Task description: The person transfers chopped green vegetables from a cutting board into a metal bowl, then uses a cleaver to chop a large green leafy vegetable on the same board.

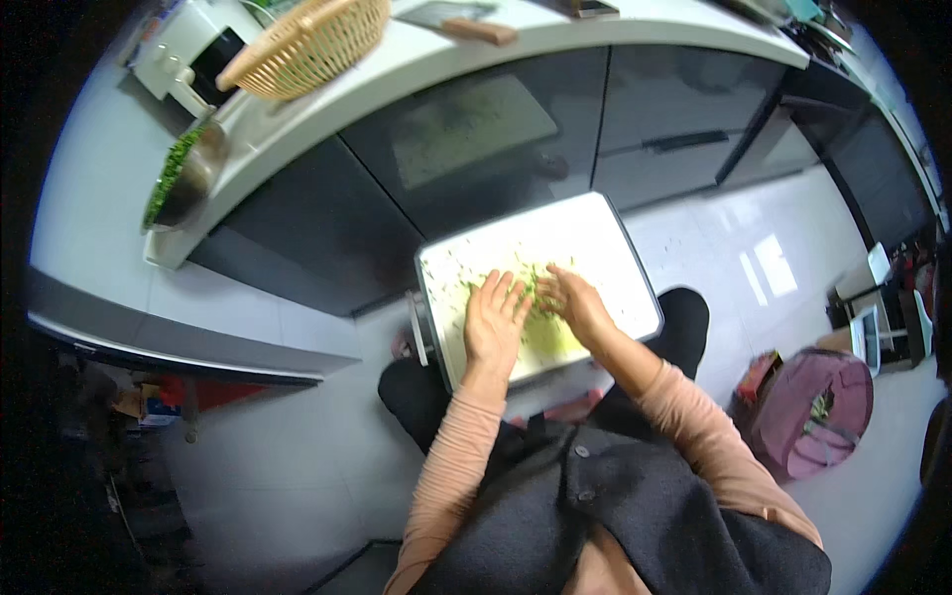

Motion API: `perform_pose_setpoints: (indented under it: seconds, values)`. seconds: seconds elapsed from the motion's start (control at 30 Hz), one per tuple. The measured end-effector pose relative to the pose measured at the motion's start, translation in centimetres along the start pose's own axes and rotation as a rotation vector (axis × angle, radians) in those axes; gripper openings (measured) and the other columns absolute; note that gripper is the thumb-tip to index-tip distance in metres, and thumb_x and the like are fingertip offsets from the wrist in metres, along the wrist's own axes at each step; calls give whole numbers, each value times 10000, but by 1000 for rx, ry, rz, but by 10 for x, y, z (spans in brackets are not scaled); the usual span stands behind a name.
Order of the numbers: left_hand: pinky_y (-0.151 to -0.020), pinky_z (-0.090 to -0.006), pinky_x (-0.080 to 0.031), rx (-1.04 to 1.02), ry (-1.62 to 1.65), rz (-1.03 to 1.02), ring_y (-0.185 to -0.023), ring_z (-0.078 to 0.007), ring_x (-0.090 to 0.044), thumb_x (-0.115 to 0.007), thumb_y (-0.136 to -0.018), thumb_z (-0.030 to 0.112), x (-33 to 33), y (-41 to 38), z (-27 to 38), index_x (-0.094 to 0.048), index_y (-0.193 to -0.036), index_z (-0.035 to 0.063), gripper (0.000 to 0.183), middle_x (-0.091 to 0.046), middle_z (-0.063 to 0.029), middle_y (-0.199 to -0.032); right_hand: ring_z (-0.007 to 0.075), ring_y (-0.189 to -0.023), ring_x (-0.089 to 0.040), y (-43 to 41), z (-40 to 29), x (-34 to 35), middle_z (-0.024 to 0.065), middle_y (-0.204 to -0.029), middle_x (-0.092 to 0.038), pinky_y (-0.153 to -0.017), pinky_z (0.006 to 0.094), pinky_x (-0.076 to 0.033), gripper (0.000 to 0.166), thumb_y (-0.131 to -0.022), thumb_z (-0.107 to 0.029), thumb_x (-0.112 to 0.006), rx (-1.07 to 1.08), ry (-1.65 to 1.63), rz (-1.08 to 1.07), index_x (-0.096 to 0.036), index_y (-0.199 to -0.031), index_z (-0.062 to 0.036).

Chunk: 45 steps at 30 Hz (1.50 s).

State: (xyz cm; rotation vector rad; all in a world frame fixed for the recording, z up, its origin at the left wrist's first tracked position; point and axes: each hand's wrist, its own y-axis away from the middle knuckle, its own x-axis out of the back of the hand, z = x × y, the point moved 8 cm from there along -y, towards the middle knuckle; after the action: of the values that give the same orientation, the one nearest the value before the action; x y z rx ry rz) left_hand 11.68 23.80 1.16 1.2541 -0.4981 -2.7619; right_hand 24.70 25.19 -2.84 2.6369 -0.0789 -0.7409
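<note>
A white cutting board with a dark rim lies low before me, between my knees. Chopped green vegetable bits are scattered over its left and middle parts, with a wet green patch near its front edge. My left hand, palm up with fingers spread, is over the board at the left side of the small heap. Opposite it, my right hand is turned sideways, its fingers apart at the heap's right side. Green bits show between the two hands. Neither hand is closed on anything.
Dark cabinets stand beyond the board under a white counter. On the counter are a woven basket, a cleaver with a wooden handle and a metal bowl of chopped greens. A pink bag stands on the floor at right.
</note>
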Motion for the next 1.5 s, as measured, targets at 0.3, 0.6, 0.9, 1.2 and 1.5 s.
perform_pose_setpoints:
  seconds: [0.3,0.6,0.9,1.2,1.5]
  values:
    - [-1007,-441,-326,-119,-402,70,-1300,-304,-259,-405,-931,378,36,-5,1,-187,-1380,17,616,-206,-145,-1420,241,-1126,-481,27,-15,-42,125,-1123,-576,-1014,383,-319,453,-925,-384,-436,-34,24,-255,-536,-1167,-14]
    - [-965,-365,-361,92,-7,83,-1110,-242,-429,-375,-933,360,-16,0,-35,-400,-1217,-10,467,-447,-126,-1204,312,-1076,-510,36,-17,-45,197,-1157,-544,-930,370,-387,400,-912,-262,-427,771,846,-214,-496,-1200,7]
    - [-652,-274,-454,144,-29,-37,-711,-152,-536,-388,-936,343,-13,2,-44,-528,-891,81,300,-575,-39,-807,246,-1045,-555,15,-1,-49,190,-1172,-543,-781,277,-501,547,-955,-414,-307,-224,-207,-258,-368,-1288,15]
    - [-657,-267,-446,-695,-887,91,-689,-140,-535,-377,-956,242,-6,-5,3,-522,-870,19,280,-566,-56,-743,184,-980,-536,31,29,-61,85,-1086,-565,-853,309,-443,427,-947,-371,-355,-134,-224,-68,-462,-1214,-55]
    - [-973,-365,-341,-579,-1240,43,-1156,-341,-440,-334,-936,316,13,-23,-5,-421,-1256,25,441,-459,-215,-1248,242,-1244,-338,44,21,-62,168,-1373,-340,-1036,322,-248,611,-913,-408,-408,-129,76,-220,-301,-1356,-1]
